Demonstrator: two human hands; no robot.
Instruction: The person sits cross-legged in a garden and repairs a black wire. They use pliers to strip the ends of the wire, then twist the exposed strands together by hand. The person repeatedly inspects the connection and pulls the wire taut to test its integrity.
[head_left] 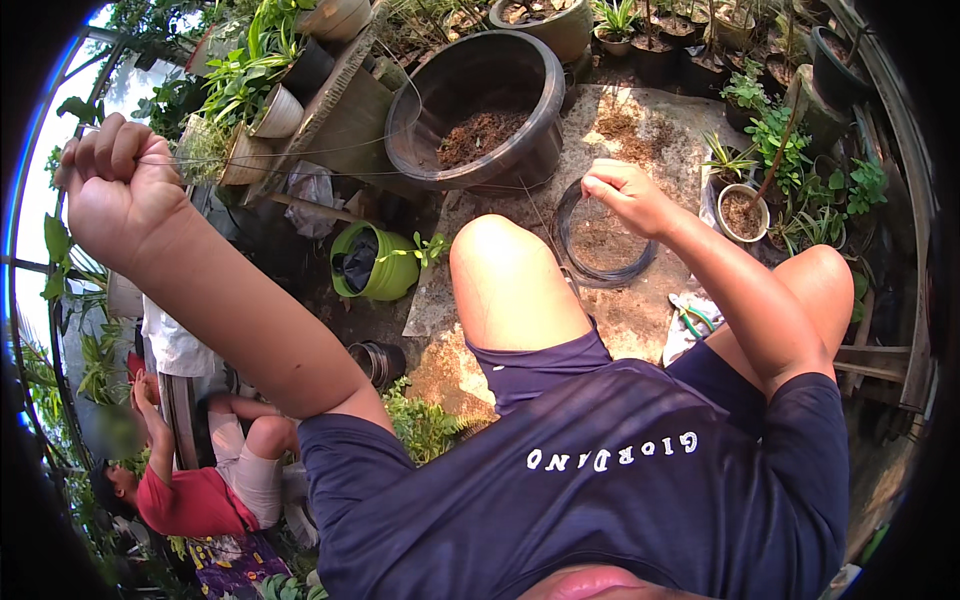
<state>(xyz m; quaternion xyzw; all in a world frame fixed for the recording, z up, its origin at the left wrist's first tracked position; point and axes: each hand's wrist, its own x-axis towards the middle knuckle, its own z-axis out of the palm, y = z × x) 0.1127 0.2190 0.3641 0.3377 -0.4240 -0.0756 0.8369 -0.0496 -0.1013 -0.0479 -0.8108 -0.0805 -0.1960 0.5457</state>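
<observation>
My left hand [112,185] is raised far out to the left in a closed fist, gripping the end of a thin wire [380,172] that runs taut across to my right hand [622,195]. The right hand pinches that wire between thumb and fingers just above a dark coil of wire [603,270] lying on a concrete slab [640,125]. My bare knees are bent below both hands. A big black pot [478,108] holding some brown soil stands behind the stretched wire.
Green-handled pliers [692,318] lie on a white cloth by my right thigh. A green pot [375,262] lies tipped over left of my knee. Several potted plants [760,180] crowd the back and right. Another person in a red shirt [195,500] sits at lower left.
</observation>
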